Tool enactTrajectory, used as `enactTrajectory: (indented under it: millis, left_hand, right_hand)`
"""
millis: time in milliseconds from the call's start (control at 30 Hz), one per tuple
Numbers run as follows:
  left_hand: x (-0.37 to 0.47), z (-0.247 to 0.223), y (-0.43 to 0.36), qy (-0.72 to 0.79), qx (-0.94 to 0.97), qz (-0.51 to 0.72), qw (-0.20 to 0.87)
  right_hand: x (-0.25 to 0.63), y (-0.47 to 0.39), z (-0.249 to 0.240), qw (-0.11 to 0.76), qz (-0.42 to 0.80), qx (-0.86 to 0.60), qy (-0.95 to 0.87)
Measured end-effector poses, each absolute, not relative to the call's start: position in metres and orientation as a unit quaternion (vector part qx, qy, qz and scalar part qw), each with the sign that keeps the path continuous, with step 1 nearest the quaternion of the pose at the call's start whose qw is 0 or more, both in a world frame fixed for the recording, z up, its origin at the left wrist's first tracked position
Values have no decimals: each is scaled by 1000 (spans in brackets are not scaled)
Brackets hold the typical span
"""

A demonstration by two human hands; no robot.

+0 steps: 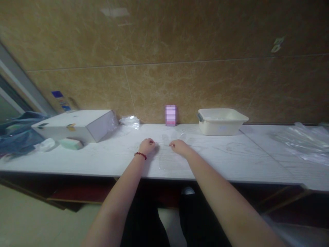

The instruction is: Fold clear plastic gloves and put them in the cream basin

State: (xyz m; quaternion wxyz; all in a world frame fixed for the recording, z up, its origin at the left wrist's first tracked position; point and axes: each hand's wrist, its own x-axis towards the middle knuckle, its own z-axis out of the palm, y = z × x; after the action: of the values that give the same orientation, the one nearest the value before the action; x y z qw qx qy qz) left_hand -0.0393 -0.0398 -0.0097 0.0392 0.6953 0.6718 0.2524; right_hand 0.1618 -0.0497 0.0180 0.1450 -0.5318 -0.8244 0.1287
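Observation:
A clear, thin plastic sheet or bag (pixel 171 161) lies flat on the white tabletop, its outline faint and two lobes showing at its far end. Just left of it rests my left hand (pixel 148 146), fingers curled closed, with a red bead bracelet on the wrist. Over the far part of the plastic, my right hand (pixel 179 147) has thumb and fingers pinched together. What either hand holds, if anything, is too small to make out.
A white box (pixel 74 125) stands at left, with a pale green sponge (pixel 71 143) before it. By the wall are crumpled clear plastic (pixel 130 121), an upright phone-like screen (pixel 171 115) and a cream basin (pixel 222 125). Clear plastic bags (pixel 305 142) lie at far right.

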Motion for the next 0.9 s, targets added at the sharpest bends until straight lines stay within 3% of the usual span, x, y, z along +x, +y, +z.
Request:
enactTrajectory:
  millis: [333,667,900]
  left_hand:
    - [-28,-11,-44,569,679,428,179]
    - [-21,-4,-49,539,700,423,200]
    - [-18,-8,-47,487,679,458,303]
  right_hand:
    - [144,-42,11,201,149,-521,-816]
    - [129,-39,13,271,162,-462,-829]
    - [133,-36,12,291,184,-480,-807]
